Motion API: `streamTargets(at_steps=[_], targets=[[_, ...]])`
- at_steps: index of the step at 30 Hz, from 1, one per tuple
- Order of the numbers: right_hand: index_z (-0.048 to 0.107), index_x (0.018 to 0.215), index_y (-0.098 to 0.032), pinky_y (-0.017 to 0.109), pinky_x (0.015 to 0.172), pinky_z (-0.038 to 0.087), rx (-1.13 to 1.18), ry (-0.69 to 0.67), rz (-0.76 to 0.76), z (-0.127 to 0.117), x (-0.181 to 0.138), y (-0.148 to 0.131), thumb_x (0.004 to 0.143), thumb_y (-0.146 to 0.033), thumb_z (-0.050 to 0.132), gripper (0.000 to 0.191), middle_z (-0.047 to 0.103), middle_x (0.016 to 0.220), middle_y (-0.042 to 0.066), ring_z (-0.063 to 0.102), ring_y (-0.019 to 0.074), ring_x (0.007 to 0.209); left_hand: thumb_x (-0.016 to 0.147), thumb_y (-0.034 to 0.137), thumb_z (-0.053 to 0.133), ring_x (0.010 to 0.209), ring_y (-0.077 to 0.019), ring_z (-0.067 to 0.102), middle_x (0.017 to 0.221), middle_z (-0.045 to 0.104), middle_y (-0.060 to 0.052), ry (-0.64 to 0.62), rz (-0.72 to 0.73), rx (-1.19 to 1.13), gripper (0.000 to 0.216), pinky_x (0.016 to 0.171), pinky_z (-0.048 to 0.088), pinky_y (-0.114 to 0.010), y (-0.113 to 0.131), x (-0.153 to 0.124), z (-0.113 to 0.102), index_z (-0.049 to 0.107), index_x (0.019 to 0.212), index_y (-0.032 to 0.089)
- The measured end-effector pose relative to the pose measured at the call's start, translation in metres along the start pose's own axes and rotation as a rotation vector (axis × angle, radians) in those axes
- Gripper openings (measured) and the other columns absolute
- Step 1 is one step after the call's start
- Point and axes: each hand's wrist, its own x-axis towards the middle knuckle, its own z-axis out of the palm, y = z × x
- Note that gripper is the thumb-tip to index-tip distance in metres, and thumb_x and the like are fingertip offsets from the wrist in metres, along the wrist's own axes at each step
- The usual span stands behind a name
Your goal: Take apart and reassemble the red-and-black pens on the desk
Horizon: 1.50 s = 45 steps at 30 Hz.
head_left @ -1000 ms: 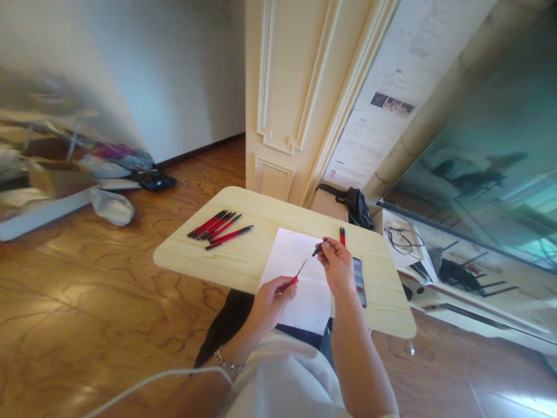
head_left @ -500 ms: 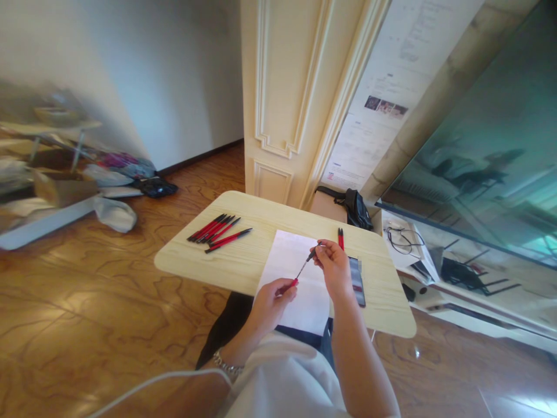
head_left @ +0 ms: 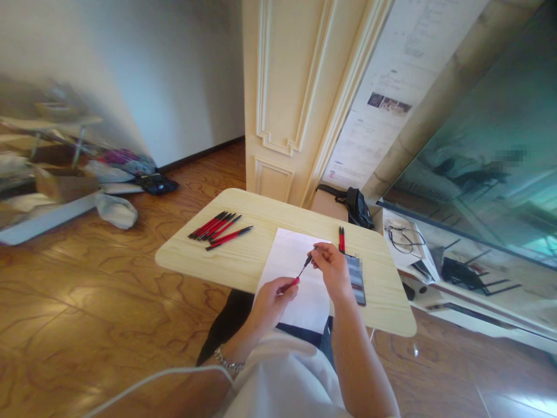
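Observation:
My left hand (head_left: 273, 300) pinches the red barrel (head_left: 296, 281) of a pen over a white sheet of paper (head_left: 282, 255). In the fingers of my right hand (head_left: 334, 270) is the pen's black front section (head_left: 308, 259), held up and to the right of the barrel. A short length of thin refill shows between the two parts, in line with the barrel's open end. Much of the barrel is hidden by my left fingers. The paper lies on a light wooden table (head_left: 252, 270).
Several red-and-black pens (head_left: 217, 227) lie at the table's left. Two more pens (head_left: 342, 239) lie on the right, above a dark phone (head_left: 357, 281). A black bag (head_left: 359, 208) sits beyond the table's far edge. A white cable (head_left: 165, 371) runs by my left arm.
My right hand has come down and left toward my left hand. Less of the refill shows between the black section and the red barrel. My left hand has stayed nearly still.

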Motion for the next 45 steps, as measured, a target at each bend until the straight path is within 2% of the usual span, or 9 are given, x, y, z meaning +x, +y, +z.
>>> streamTargets(at_steps=[8, 14, 20, 23, 26, 30, 36, 42, 45], targets=[[0.059, 0.091, -0.018, 0.027, 0.057, 0.043, -0.009, -0.120, 0.063, 0.004, -0.020, 0.010, 0.075, -0.032, 0.065, 0.022, 0.067, 0.079, 0.005, 0.055, 0.0129, 0.061, 0.080, 0.043, 0.059, 0.064, -0.0146, 0.057, 0.071, 0.064, -0.004, -0.023, -0.056, -0.016, 0.036, 0.059, 0.044, -0.023, 0.012, -0.002, 0.000, 0.068, 0.098, 0.013], [0.058, 0.092, -0.018, 0.027, 0.059, 0.043, 0.012, -0.181, 0.048, -0.003, -0.024, 0.008, 0.079, -0.031, 0.062, 0.018, 0.067, 0.082, 0.005, 0.054, 0.0122, 0.062, 0.081, 0.046, 0.057, 0.059, -0.0121, 0.054, 0.067, 0.063, -0.004, -0.125, -0.118, -0.098, 0.039, 0.052, 0.039, -0.021, 0.020, -0.002, -0.001, 0.068, 0.095, 0.011], [0.059, 0.096, -0.019, 0.026, 0.057, 0.041, 0.000, -0.265, 0.046, -0.007, -0.026, 0.005, 0.080, -0.031, 0.061, 0.020, 0.065, 0.080, 0.003, 0.052, 0.0123, 0.062, 0.078, 0.047, 0.060, 0.060, -0.0142, 0.058, 0.066, 0.063, -0.006, -0.234, -0.254, -0.256, 0.040, 0.057, 0.043, -0.025, 0.022, -0.005, 0.001, 0.066, 0.090, 0.010], [0.062, 0.097, -0.019, 0.024, 0.053, 0.035, -0.063, -0.213, 0.044, -0.005, -0.028, 0.009, 0.079, -0.032, 0.062, 0.023, 0.060, 0.071, 0.000, 0.045, 0.0107, 0.058, 0.077, 0.043, 0.062, 0.062, -0.0149, 0.059, 0.067, 0.064, -0.006, -0.179, -0.220, -0.208, 0.033, 0.060, 0.044, -0.026, 0.019, -0.004, 0.004, 0.066, 0.083, 0.011], [0.063, 0.077, -0.018, 0.024, 0.050, 0.029, -0.144, -0.100, 0.029, 0.001, -0.030, 0.021, 0.078, -0.035, 0.063, 0.018, 0.049, 0.059, -0.003, 0.039, 0.0096, 0.054, 0.075, 0.039, 0.065, 0.061, -0.0142, 0.058, 0.066, 0.065, -0.004, -0.056, -0.157, -0.102, 0.027, 0.058, 0.043, -0.024, 0.013, -0.001, 0.006, 0.066, 0.079, 0.013], [0.052, 0.060, -0.018, 0.024, 0.049, 0.028, -0.190, 0.066, 0.032, 0.009, -0.033, 0.035, 0.074, -0.038, 0.068, 0.029, 0.043, 0.052, -0.005, 0.036, 0.0090, 0.051, 0.070, 0.036, 0.069, 0.055, -0.0114, 0.054, 0.064, 0.064, 0.000, 0.040, -0.101, -0.009, 0.021, 0.050, 0.037, -0.021, 0.008, 0.000, 0.007, 0.065, 0.077, 0.016], [0.064, 0.095, -0.019, 0.027, 0.061, 0.040, 0.045, -0.083, 0.081, 0.008, -0.032, 0.020, 0.083, -0.041, 0.055, 0.026, 0.065, 0.087, 0.006, 0.056, 0.0160, 0.075, 0.075, 0.040, 0.063, 0.057, -0.0127, 0.056, 0.063, 0.064, -0.002, -0.033, -0.123, -0.059, 0.025, 0.052, 0.040, -0.022, 0.014, -0.002, 0.007, 0.065, 0.077, 0.014], [0.060, 0.070, -0.018, 0.025, 0.057, 0.037, 0.002, 0.023, 0.051, 0.010, -0.034, 0.019, 0.075, -0.037, 0.067, 0.021, 0.059, 0.064, 0.000, 0.048, 0.0111, 0.058, 0.072, 0.039, 0.066, 0.055, -0.0121, 0.054, 0.062, 0.062, -0.002, 0.004, -0.128, -0.056, 0.024, 0.050, 0.037, -0.022, 0.014, -0.002, 0.008, 0.064, 0.075, 0.014], [0.063, 0.083, -0.018, 0.026, 0.059, 0.039, 0.069, -0.024, 0.086, 0.012, -0.036, 0.019, 0.080, -0.041, 0.060, 0.023, 0.064, 0.076, 0.003, 0.053, 0.0137, 0.067, 0.075, 0.041, 0.063, 0.056, -0.0124, 0.054, 0.062, 0.063, -0.002, -0.029, -0.158, -0.081, 0.027, 0.052, 0.038, -0.022, 0.015, -0.003, 0.008, 0.064, 0.076, 0.014]])
